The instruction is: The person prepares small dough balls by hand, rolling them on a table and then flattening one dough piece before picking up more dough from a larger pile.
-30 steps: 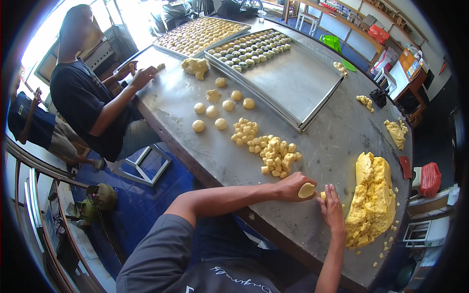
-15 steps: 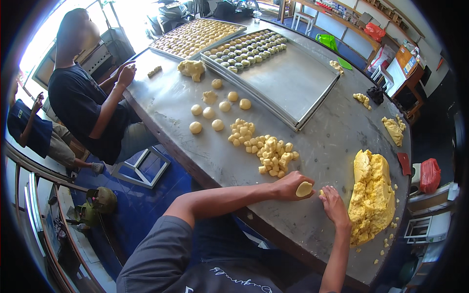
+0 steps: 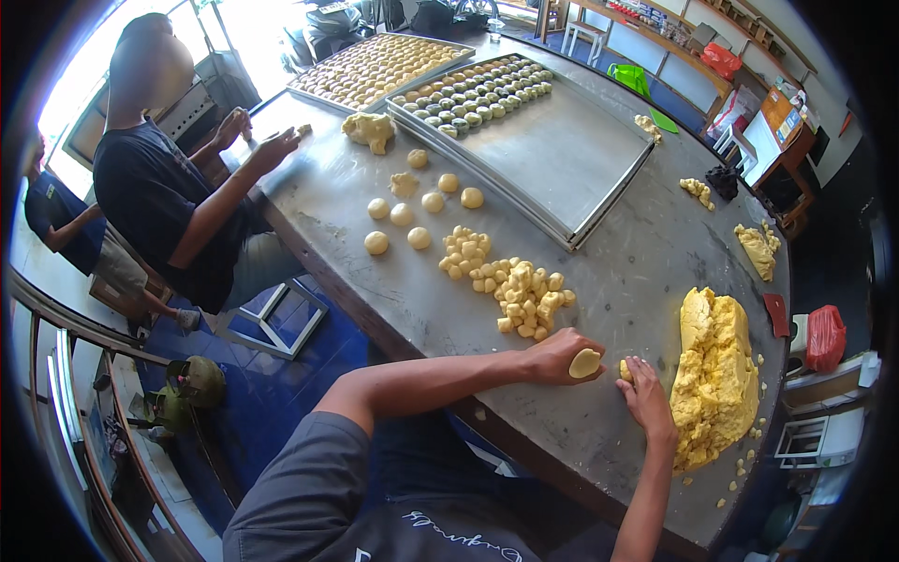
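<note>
My left hand (image 3: 560, 358) is closed around a piece of pale dough (image 3: 585, 363), whose smooth flat end sticks out beside the thumb. Just to its right, my right hand (image 3: 647, 398) rests low over the metal table with its fingertips on a small yellow lump (image 3: 626, 371). Right of that hand lies a big crumbly yellow block of dough or filling (image 3: 714, 384). Beyond my left hand is a heap of small pale dough pieces (image 3: 526, 295). Several smooth dough balls (image 3: 419, 238) sit farther left, near a larger dough lump (image 3: 369, 132).
A tray (image 3: 599, 201) partly filled with rows of small pastries and a full tray (image 3: 375, 70) lie at the far side. A co-worker (image 3: 173, 187) sits at the left edge. A red scraper (image 3: 775, 315) and dough scraps (image 3: 755, 249) lie along the right edge.
The yellow lump at my right fingertips shows more now; my left hand stays nearly still. The co-worker's hands have parted, one reaching to the small dough strip. A farther person's raised hand has lowered.
</note>
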A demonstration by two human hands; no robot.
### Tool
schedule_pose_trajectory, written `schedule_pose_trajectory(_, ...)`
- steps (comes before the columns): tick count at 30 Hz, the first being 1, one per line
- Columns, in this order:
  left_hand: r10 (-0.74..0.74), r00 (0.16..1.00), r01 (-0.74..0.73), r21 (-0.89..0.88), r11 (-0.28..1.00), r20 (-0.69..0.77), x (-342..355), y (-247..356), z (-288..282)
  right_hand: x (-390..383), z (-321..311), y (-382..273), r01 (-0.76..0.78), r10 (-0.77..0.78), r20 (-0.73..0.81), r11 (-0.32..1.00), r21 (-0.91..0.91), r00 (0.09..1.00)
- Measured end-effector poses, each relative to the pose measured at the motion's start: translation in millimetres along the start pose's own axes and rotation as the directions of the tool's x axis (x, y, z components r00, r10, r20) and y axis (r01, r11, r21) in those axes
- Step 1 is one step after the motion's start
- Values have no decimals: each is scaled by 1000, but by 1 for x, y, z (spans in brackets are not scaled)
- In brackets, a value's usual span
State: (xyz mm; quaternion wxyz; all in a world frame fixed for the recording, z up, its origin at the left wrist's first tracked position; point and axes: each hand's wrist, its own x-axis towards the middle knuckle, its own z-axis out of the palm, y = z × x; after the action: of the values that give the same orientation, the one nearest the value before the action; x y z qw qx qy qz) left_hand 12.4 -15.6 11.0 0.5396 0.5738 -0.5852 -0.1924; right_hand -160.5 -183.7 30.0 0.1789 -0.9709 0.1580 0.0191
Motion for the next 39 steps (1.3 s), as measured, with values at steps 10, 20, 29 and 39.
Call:
schedule_pose_trajectory(10,-60,998,59,34,998,18,-6,4,-5,-1,4,-15,34,-23,-170,998,61,985)
schedule_pose_trajectory(20,-177,984,175,86,981,14,0,-5,3,0,9,-7,62,-74,-286,997,-50,955)
schedule_pose_trajectory(29,-94,994,90,77,993,51,4,0,8,-24,-70,48,-348,313,-330,936,-54,891)
schedule_pose_trajectory(39,-96,994,94,56,994,48,3,1,3,-25,-60,60,-333,325,-89,856,-395,942)
